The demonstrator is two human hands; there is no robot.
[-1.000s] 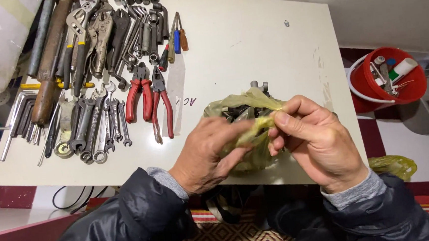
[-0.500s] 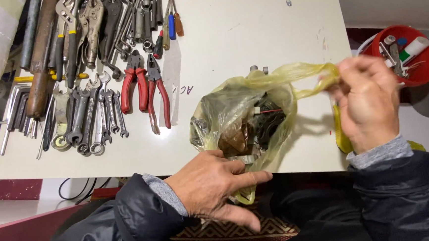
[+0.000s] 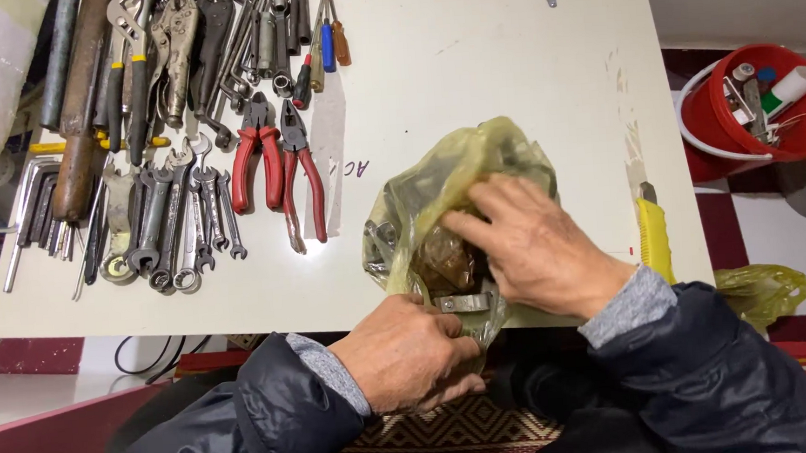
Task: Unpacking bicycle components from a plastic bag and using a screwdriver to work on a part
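**Yellow plastic bag worked open at table's near edge**

The translucent yellow plastic bag [image 3: 456, 172] is set on the white table [image 3: 505, 71], at its near edge, right of centre. Metal parts are seen through the film: a rusty brown lump and, below it, a grey metal clamp-like piece [image 3: 464, 302]. What the rest of the contents are cannot be told.

The left hand [image 3: 406, 352] is held at the table edge under the bag's mouth. Its fingers are curled together and pinched on the bag's lower rim, just beside the grey piece.

The right hand [image 3: 535, 246] is laid on the bag from the right, with the fingers slightly apart and pointed left into the opening. The fingertips are hidden by the film, so whether anything inside is gripped cannot be told. Both wrists are covered by dark jacket sleeves with grey cuffs.

Other items in view:
- Two red-handled pliers [image 3: 278, 169] lie well left of the bag.
- A row of spanners [image 3: 174, 222] is laid out further left, with larger wrenches and a rusty bar above.
- Screwdrivers with blue and orange handles [image 3: 331, 40] sit at the far edge.
- A yellow utility knife [image 3: 652, 235] lies just right of the right wrist.
- A red bucket [image 3: 754, 102] with small items stands on the floor, off the table's right side.
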